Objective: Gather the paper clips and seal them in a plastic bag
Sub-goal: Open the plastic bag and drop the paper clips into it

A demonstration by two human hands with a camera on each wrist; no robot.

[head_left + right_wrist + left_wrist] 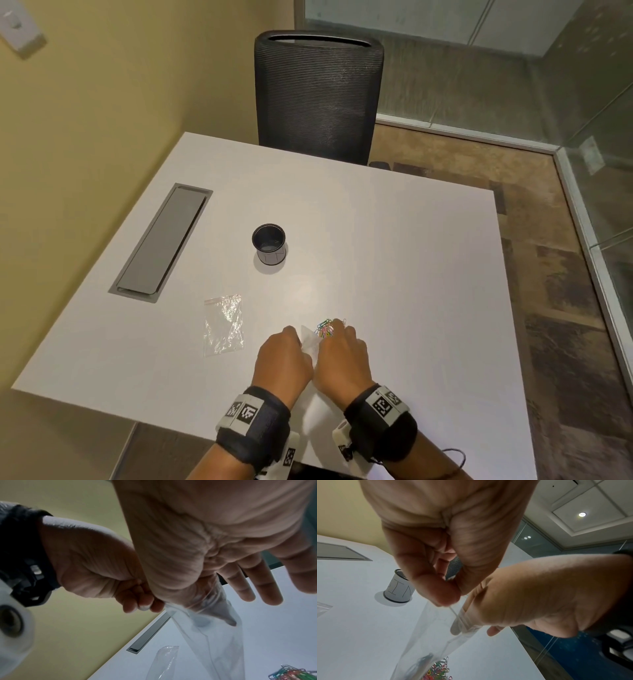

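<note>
A small clear plastic bag (309, 341) hangs between my two hands just above the white table (394, 257). My left hand (291, 337) pinches one edge of the bag's mouth (453, 609) between thumb and forefinger. My right hand (339, 331) holds the other side, with thumb and forefinger showing through the plastic (223, 614) and its other fingers straight. A heap of coloured paper clips (325, 329) lies on the table right under the bag's lower end and shows in both wrist views (439, 669) (288, 673). What is inside the bag I cannot tell.
A second clear bag (223, 323) lies flat to the left of my hands. A black mesh cup (269, 245) with a white label stands behind it. A grey cable hatch (161, 240) sits at the left, a black chair (318, 102) at the far edge.
</note>
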